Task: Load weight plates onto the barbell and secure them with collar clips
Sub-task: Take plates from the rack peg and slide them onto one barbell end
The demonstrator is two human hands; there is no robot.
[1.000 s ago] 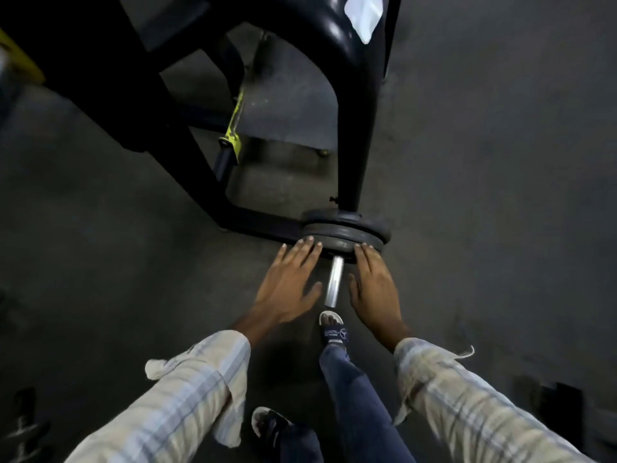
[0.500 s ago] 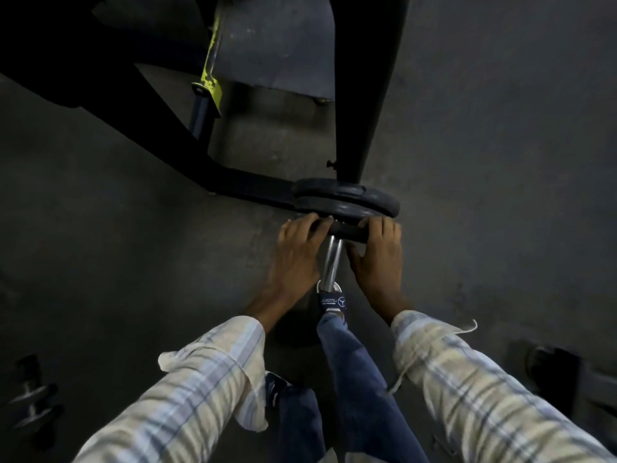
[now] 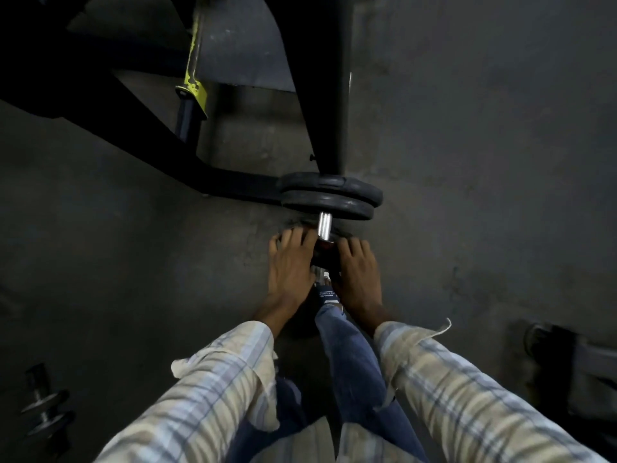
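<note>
Two dark weight plates (image 3: 347, 199) sit side by side on the barbell's chrome sleeve (image 3: 324, 224), next to the rack upright. A smaller dark plate (image 3: 323, 252) sits nearer to me on the same sleeve, with a bare stretch of chrome between it and the two others. My left hand (image 3: 289, 265) grips its left edge and my right hand (image 3: 359, 270) its right edge, fingers curled over the rim. The hands hide most of the small plate. No collar clip is visible.
A black rack upright (image 3: 329, 78) rises just behind the plates, and its base beam (image 3: 140, 135) runs off to the left. A yellow-marked bar (image 3: 192, 83) leans behind it. A small dumbbell (image 3: 43, 407) lies bottom left, dark equipment (image 3: 567, 355) at right. My shoe (image 3: 326, 293) is below the sleeve.
My hands went from flat against the outer plate to gripping it. The small plate has slid along the sleeve towards me, away from the other two, exposing chrome between them.
</note>
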